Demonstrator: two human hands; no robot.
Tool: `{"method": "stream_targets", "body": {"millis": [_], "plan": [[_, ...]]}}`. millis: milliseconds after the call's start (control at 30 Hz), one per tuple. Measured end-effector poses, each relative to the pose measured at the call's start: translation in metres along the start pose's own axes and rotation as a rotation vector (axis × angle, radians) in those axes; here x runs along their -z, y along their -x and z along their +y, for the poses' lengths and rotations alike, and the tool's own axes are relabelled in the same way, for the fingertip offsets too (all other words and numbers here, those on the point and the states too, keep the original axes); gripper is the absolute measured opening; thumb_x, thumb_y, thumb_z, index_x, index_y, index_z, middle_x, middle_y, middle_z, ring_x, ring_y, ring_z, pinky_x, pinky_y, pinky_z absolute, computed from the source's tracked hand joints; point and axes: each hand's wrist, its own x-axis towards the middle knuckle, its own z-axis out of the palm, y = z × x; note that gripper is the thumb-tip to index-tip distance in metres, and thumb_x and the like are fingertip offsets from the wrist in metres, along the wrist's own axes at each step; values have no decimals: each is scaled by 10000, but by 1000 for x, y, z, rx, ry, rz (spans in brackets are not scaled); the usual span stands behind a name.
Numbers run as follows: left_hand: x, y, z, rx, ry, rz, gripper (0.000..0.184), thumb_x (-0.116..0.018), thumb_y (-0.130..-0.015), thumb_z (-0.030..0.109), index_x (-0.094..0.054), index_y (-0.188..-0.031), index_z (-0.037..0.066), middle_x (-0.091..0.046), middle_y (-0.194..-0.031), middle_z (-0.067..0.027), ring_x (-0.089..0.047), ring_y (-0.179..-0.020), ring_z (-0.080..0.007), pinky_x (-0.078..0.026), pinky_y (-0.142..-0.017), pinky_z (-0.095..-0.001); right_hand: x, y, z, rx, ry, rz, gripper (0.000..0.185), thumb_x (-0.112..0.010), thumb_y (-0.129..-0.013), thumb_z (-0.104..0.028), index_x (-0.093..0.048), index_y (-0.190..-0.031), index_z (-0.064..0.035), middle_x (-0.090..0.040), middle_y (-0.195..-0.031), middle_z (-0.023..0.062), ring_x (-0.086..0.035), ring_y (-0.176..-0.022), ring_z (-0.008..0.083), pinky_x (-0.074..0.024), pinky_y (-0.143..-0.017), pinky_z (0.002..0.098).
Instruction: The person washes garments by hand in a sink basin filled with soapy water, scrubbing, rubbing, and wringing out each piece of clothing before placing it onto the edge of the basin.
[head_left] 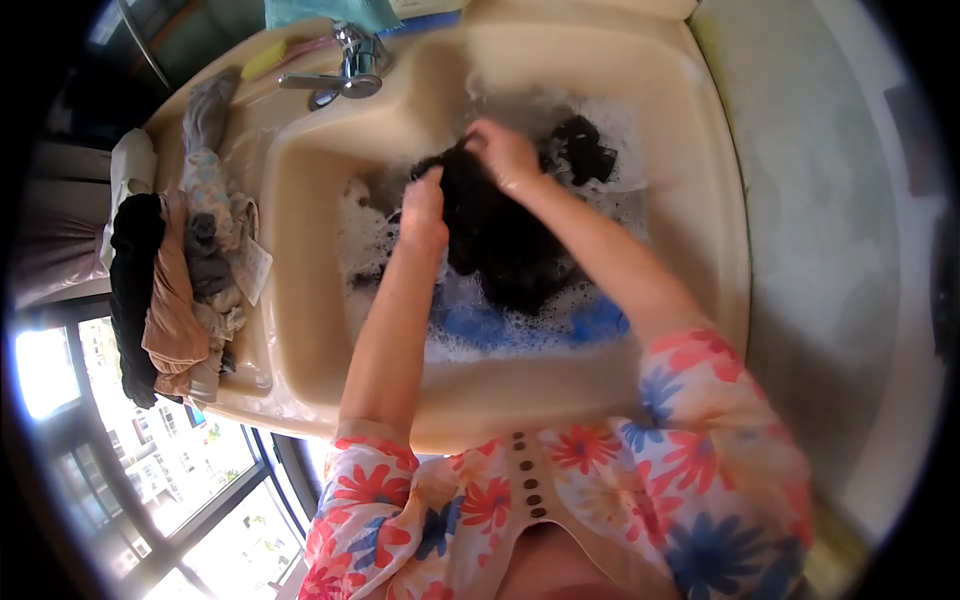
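Both of my hands grip a wet black garment [500, 235] and hold its upper edge above the soapy water. My left hand [425, 212] is closed on its left side, thumb on top. Slightly blurred, my right hand [503, 155] pinches the cloth at the top, farther back in the basin. The lower part of the garment hangs into the suds. Another dark piece of cloth [585, 150] floats to the right of my right hand. Blue cloth [600, 318] lies partly under the foam near the front of the basin.
The beige sink [300, 215] surrounds the water, with a metal faucet [358, 65] at its back left. On the left ledge lie a black garment [138, 280], a tan garment [175, 320] and grey cloth [208, 110]. A yellow bar [264, 60] sits behind the faucet handle. A wall stands right.
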Motion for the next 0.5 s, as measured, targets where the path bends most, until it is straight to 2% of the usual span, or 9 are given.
{"method": "stream_targets", "body": {"millis": [33,100,133,200,233,300,400,467,500], "plan": [[-16,17,20,26,42,-53,308,-559,-816,202,-547,-1056,10,-584,-1015,-90,-560,-913,-197,-460,-778,-322,15,-7,17,113,18,147,203,-616,-762,-279,-582,-918,-154,-621,-815,129,-590,-778,339,-470,-663,420],[-17,28,50,-154,43,-228,405,-602,-782,248,-523,-1106,20,-587,-1009,-91,-558,-917,-203,-451,-798,-332,54,-32,59,-264,32,173,346,-617,-749,-339,-552,-1035,-156,-606,-932,146,-575,-868,336,-464,-746,398],[-25,48,54,-307,-387,35,602,-656,-728,329,-432,-1211,49,-584,-1021,-121,-552,-939,-253,-440,-823,-375,67,-30,82,-198,55,244,439,-618,-736,-371,-515,-1098,-145,-558,-1026,165,-543,-936,343,-449,-785,397],[-8,30,16,-611,-1138,135,734,-675,-692,376,-345,-1271,69,-571,-1044,-153,-534,-980,-294,-428,-842,-407,83,-9,85,-166,131,181,677,-630,-705,-434,-390,-1247,-105,-389,-1225,213,-432,-1087,383,-400,-872,411],[-5,24,1,-760,-1515,188,802,-684,-673,400,-301,-1300,80,-564,-1056,-169,-525,-1000,-315,-421,-851,-423,79,16,73,-71,401,172,677,-628,-721,-395,-359,-1264,-92,-381,-1242,214,-425,-1094,395,-390,-887,421],[-34,41,-29,-509,-1629,-194,770,-682,-648,458,-396,-1258,86,-543,-1083,-224,-536,-974,-373,-435,-827,-421,65,55,67,-51,692,65,634,-594,-744,-354,-338,-1276,-124,-404,-1226,230,-444,-1081,373,-384,-897,415],[-35,43,-80,-420,-1698,-227,572,-686,-643,352,-539,-1108,53,-585,-963,-218,-572,-904,-328,-457,-784,-393,27,59,148,-60,445,38,567,-557,-754,-327,-375,-1267,-165,-436,-1225,205,-456,-1086,343,-388,-893,393],[-25,16,-85,-435,-1628,-296,451,-686,-639,255,-591,-1020,33,-612,-916,-161,-603,-834,-263,-486,-727,-342,35,49,169,2,564,-196,481,-544,-751,-323,-468,-1199,-164,-505,-1162,173,-486,-1055,332,-408,-866,380],[-25,16,-67,-200,-1306,-291,377,-655,-647,208,-607,-973,26,-615,-877,-153,-604,-809,-228,-484,-711,-326,36,48,174,33,622,-318,445,-538,-750,-321,-515,-1164,-163,-539,-1131,157,-502,-1039,326,-418,-853,374]]}}
